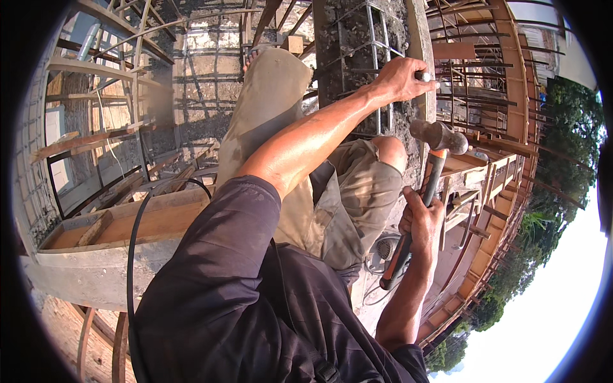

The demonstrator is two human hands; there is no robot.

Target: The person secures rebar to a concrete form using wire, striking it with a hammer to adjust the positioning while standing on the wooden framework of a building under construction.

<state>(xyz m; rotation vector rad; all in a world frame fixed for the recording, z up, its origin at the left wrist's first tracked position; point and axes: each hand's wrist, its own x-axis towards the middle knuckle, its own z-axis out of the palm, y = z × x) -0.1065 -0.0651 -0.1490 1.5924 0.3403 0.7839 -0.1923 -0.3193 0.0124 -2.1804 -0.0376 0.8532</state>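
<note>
My left hand [403, 80] is closed around a metal rod, its round end [423, 75] showing beside the thumb; the fist hides most of the rest. It is at the edge of the rough concrete beam [412, 38]. My right hand [424, 223] grips a hammer [435, 171] by its black and orange handle. The hammer's heavy steel head [439, 136] is up, below and slightly right of my left fist, apart from it. Beneath my left forearm, steel rebar [375, 48] runs along the concrete.
My bent legs [265, 96] straddle the beam. A small wood block [292, 45] lies near my foot. A black cable [133, 255] loops at left by a wooden form [128, 223]. Timber framing and scaffolding [523, 96] curve along the right, with trees [568, 140] beyond.
</note>
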